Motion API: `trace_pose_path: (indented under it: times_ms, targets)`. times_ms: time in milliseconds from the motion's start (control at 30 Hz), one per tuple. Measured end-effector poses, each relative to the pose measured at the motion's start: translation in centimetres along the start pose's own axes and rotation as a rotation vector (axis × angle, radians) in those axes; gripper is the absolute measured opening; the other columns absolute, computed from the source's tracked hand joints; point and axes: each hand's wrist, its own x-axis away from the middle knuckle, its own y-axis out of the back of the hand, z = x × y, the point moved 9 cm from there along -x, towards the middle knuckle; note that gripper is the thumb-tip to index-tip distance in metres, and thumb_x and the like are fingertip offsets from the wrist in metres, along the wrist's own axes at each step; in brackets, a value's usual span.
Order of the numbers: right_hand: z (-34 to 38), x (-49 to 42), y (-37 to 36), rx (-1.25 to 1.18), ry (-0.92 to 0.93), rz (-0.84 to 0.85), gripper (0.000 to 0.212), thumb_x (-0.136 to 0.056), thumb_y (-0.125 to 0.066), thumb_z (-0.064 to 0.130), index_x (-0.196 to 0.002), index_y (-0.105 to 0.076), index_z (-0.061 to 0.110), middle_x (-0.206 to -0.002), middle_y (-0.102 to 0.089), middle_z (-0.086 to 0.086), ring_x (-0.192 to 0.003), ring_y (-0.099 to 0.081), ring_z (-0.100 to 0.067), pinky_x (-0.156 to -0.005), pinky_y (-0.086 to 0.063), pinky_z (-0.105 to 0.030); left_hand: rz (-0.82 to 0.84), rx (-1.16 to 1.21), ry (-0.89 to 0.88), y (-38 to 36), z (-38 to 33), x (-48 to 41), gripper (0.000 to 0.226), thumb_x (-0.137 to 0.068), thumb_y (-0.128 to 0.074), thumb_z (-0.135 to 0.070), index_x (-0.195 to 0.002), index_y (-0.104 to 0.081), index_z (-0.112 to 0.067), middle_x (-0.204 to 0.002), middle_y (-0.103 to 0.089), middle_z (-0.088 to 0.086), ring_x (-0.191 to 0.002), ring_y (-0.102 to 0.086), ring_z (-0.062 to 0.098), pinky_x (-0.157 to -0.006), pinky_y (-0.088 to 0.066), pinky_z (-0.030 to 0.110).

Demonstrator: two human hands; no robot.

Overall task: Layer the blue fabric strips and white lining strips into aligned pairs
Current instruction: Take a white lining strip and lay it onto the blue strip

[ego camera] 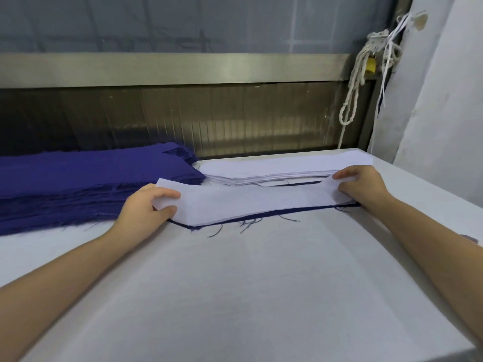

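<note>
A white-covered table (261,283) bears a stack of blue fabric strips (78,184), far left, beside a stack of white lining strips (274,168). In front lies one blue strip (261,214).

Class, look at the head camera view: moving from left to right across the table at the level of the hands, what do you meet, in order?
stack of blue fabric strips → left hand → white lining strip → right hand

Bare left hand (146,208) and right hand (363,186), forearms uncovered.
</note>
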Motion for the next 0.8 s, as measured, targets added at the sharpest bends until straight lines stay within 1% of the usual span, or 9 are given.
trace_pose_path:
  times_ms: [133,200,300,367,433,500,567,733,800]
  targets:
    - [-0.4,-0.1,-0.2,0.057,-0.009,0.017,0.028,-0.080,-0.055,-0.004,-0.096,-0.070,0.013,-0.092,-0.061,-0.008,-0.081,-0.052,-0.021,-0.072,-0.037,-0.024,-0.003,-0.028,-0.016,0.0,-0.3,0.0,0.027,-0.083,-0.066,-0.004,-0.107,-0.069,-0.018,-0.099,-0.054,-0.004,-0.092,-0.047,0.012,-0.069,-0.028,0.019]
    - [-0.3,-0.1,-0.4,0.076,0.004,0.019,0.029,-0.081,-0.053,-0.004,-0.097,-0.070,0.012,-0.097,-0.061,-0.006,-0.086,-0.050,-0.019,-0.076,-0.036,-0.023,-0.018,-0.019,-0.031,0.2,-0.4,0.1,0.026,-0.085,-0.063,-0.004,-0.107,-0.069,-0.016,-0.097,-0.053,-0.006,-0.089,-0.046,0.012,-0.067,-0.028,0.017]
    - [-0.1,0.0,0.1,0.057,0.011,-0.023,0.033,-0.082,-0.049,-0.007,-0.100,-0.070,0.010,-0.108,-0.062,-0.009,-0.092,-0.051,-0.022,-0.078,-0.037,-0.023,-0.038,-0.004,-0.056,0.5,-0.7,0.1,0.026,-0.087,-0.061,-0.003,-0.108,-0.068,-0.016,-0.097,-0.053,-0.005,-0.086,-0.047,0.011,-0.065,-0.030,0.014]
    - [0.2,-0.1,0.7,0.032,0.023,-0.067,0.034,-0.082,-0.047,-0.008,-0.102,-0.070,0.009,-0.113,-0.063,-0.011,-0.089,-0.052,-0.023,-0.075,-0.037,-0.023,-0.046,0.003,-0.074,0.5,-1.0,0.2,0.026,-0.087,-0.061,-0.002,-0.108,-0.068,-0.016,-0.099,-0.055,-0.003,-0.087,-0.048,0.011,-0.066,-0.031,0.014]
    - [0.3,-0.1,1.1,0.018,0.022,-0.089,0.036,-0.083,-0.045,-0.008,-0.103,-0.070,0.008,-0.115,-0.063,-0.012,-0.085,-0.050,-0.022,-0.071,-0.037,-0.024,-0.048,-0.007,-0.091,0.6,-1.4,0.2,0.027,-0.086,-0.061,-0.003,-0.108,-0.068,-0.016,-0.097,-0.055,-0.002,-0.082,-0.048,0.009,-0.064,-0.032,0.013]
    - [0.2,-0.2,1.0,0.026,0.010,-0.080,0.036,-0.083,-0.045,-0.007,-0.102,-0.070,0.009,-0.113,-0.063,-0.013,-0.084,-0.050,-0.022,-0.070,-0.037,-0.025,-0.036,-0.039,-0.114,0.5,-1.7,0.2,0.027,-0.087,-0.062,-0.004,-0.109,-0.068,-0.017,-0.088,-0.050,-0.007,-0.075,-0.047,0.006,-0.063,-0.033,0.007]
    - [-0.1,-0.2,0.8,0.052,-0.012,-0.056,0.035,-0.082,-0.045,-0.007,-0.101,-0.070,0.010,-0.108,-0.063,-0.014,-0.083,-0.050,-0.022,-0.070,-0.037,-0.024,-0.016,-0.074,-0.135,0.4,-1.9,0.2,0.027,-0.087,-0.062,-0.005,-0.110,-0.067,-0.016,-0.083,-0.046,-0.010,-0.072,-0.046,0.004,-0.062,-0.032,0.004]
    - [-0.7,-0.2,0.5,0.101,-0.040,-0.022,0.036,-0.080,-0.046,-0.007,-0.100,-0.070,0.011,-0.104,-0.063,-0.016,-0.084,-0.050,-0.024,-0.072,-0.037,-0.025,0.021,-0.088,-0.113,-0.1,-1.5,0.1,0.027,-0.086,-0.063,-0.005,-0.111,-0.068,-0.016,-0.085,-0.046,-0.015,-0.074,-0.045,0.005,-0.063,-0.032,0.006]
    - [-0.7,-0.2,0.5,0.110,-0.038,-0.020,0.038,-0.079,-0.045,-0.007,-0.103,-0.069,0.010,-0.106,-0.062,-0.016,-0.085,-0.050,-0.024,-0.072,-0.037,-0.026,0.027,-0.083,-0.105,-0.2,-1.3,0.1,0.027,-0.086,-0.063,-0.004,-0.109,-0.068,-0.015,-0.087,-0.048,-0.010,-0.072,-0.046,0.004,-0.063,-0.033,0.007]
